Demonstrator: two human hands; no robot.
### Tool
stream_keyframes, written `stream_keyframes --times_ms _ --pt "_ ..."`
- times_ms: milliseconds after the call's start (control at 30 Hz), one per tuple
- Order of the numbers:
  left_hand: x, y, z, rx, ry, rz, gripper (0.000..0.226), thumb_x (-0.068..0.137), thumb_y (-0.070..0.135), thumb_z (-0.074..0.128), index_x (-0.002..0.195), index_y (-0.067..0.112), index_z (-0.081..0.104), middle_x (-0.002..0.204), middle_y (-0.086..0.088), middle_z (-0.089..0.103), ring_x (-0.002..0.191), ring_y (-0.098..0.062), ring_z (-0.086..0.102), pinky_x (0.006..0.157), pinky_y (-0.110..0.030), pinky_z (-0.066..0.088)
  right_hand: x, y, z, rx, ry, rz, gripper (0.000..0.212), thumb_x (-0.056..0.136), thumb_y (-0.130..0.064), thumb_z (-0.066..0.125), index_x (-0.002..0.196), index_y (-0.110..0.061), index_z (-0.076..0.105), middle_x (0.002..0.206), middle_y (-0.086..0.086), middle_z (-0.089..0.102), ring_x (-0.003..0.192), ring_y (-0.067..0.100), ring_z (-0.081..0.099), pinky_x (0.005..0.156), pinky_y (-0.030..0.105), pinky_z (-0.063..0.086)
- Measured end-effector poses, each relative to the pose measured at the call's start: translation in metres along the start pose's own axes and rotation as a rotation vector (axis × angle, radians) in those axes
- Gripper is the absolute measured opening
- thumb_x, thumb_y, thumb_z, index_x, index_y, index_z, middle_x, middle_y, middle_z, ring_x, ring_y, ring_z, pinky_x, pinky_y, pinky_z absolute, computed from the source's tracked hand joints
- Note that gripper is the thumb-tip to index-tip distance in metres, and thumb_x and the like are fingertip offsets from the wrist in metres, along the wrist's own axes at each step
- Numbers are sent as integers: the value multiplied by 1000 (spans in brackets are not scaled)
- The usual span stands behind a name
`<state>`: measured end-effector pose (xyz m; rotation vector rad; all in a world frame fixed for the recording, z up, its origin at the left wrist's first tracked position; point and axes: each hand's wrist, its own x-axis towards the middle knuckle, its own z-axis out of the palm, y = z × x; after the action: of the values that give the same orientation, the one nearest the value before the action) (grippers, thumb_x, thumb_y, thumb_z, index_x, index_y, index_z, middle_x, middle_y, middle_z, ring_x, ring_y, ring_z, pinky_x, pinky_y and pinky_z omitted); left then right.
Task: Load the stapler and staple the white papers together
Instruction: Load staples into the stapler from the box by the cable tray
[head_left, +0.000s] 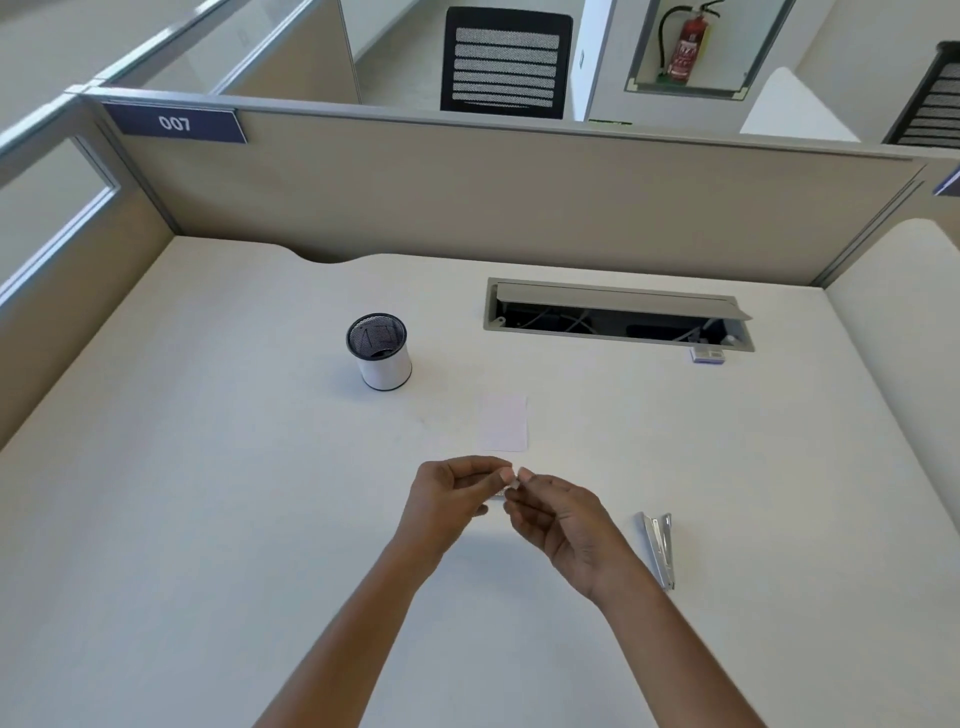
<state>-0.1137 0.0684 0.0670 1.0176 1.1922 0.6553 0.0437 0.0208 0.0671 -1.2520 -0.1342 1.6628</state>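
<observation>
My left hand (451, 501) and my right hand (558, 525) meet above the desk's middle, fingertips together, pinching a small pale strip (503, 491) that looks like staples; most of it is hidden by the fingers. The white papers (504, 422) lie flat on the desk just beyond the hands. A silver stapler (658, 548) lies swung open on the desk to the right of my right hand, apart from it.
A mesh pen cup (379, 351) stands at the back left of the white desk (208, 493). An open cable hatch (618, 317) sits at the back right, with a small staple box (707, 355) by its right end. Beige partition walls (467, 202) enclose the desk.
</observation>
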Motion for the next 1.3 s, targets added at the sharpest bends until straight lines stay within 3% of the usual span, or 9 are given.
stream_keyframes --times_ms 100,300,433,467,533,633,833,1167,1300 --pt "-4 -10 -4 23 -6 21 12 86 25 81 97 20 82 93 -2 81 96 -19 76 80 -32 56 -3 7 -1 117 -39 82 17 88 -8 75 101 4 75 97 17 75 82 22 73 75 26 63" --pt "5 -24 -19 71 64 46 27 82 26 85 107 17 78 92 3 82 93 -17 77 88 -40 62 3 19 -5 187 25 87 7 87 -1 72 91 2 78 95 15 76 78 19 71 70 24 63" --pt "26 -40 -44 404 281 189 22 85 27 82 105 19 79 82 14 78 78 7 72 83 -12 55 7 14 -18 274 106 40 9 91 -2 68 95 2 74 88 13 73 72 17 68 61 23 60" --pt "30 -43 -49 469 295 213 22 86 24 81 107 18 79 83 15 77 79 8 71 83 -12 54 7 12 -21 284 112 33 11 90 -2 68 99 2 72 88 12 72 73 17 67 60 23 60" --pt "39 -52 -54 606 269 269 27 87 22 79 113 19 76 92 13 77 89 -1 71 88 -24 56 7 9 -25 287 112 25 17 85 -3 70 101 1 72 87 12 71 74 18 66 60 23 59" --pt "51 -60 -51 841 141 356 43 84 25 80 125 19 69 109 9 74 109 -15 60 88 -18 42 8 7 -29 293 113 14 25 77 -6 73 101 1 72 85 12 71 74 18 64 59 23 58" --pt "75 -60 -30 1111 -69 394 56 81 33 80 134 22 64 127 5 68 124 -25 53 101 -37 44 11 7 -28 306 134 22 13 89 -4 68 100 1 72 84 12 70 73 17 63 58 22 58" --pt "86 -61 -17 1171 -126 404 19 92 36 68 109 34 75 108 6 68 109 -20 53 83 -32 25 12 1 -36 302 169 22 12 90 -4 68 99 1 73 87 13 70 74 17 64 57 22 57" --pt "80 -68 -17 1158 -113 451 17 94 34 65 105 27 75 103 5 67 100 -22 60 81 -33 38 9 -1 -39 289 193 1 10 91 -4 67 97 1 73 85 12 73 69 16 64 57 21 58"
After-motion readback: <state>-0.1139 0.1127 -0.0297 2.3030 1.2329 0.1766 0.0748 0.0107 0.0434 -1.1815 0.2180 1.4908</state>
